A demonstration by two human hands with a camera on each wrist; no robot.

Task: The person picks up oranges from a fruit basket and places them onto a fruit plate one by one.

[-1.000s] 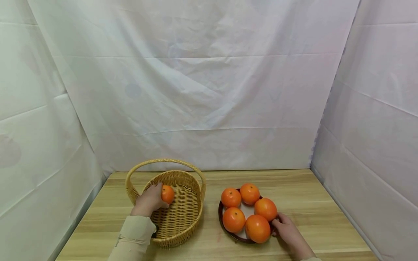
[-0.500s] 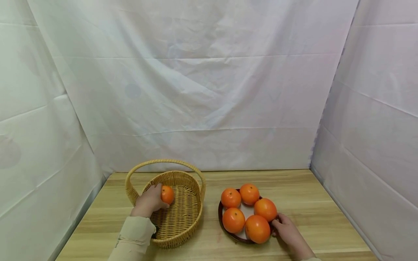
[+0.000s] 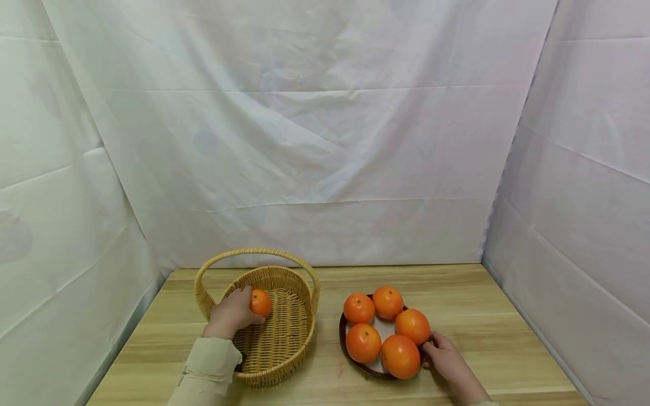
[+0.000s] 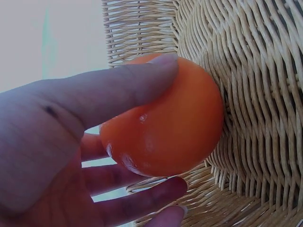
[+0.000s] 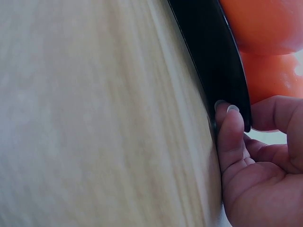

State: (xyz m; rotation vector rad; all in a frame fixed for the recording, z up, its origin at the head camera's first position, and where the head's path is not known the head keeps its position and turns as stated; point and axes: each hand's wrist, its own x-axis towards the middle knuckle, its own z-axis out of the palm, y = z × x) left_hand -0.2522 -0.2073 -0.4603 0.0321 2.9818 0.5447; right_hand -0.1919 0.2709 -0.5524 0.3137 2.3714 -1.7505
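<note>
My left hand [image 3: 233,313] reaches over the left rim of a wicker basket [image 3: 284,372] and holds an orange [image 3: 261,303] inside it. In the left wrist view the thumb lies across the top of the glossy orange [image 4: 189,118], with the other fingers curled beneath it. The fruit sits against or very near the woven wicker. My right hand [image 3: 449,361] pinches the right edge of a dark round plate [image 3: 345,344] with a pale inside. In the right wrist view its fingers meet at the black rim [image 5: 213,56].
Several oranges [image 3: 363,343] stand in a ring on the plate. The basket's tall arched handle [image 3: 259,250] rises above it. Both rest on a wood-grain table [image 3: 325,389]. White cloth [image 3: 325,141] hangs behind and along both sides.
</note>
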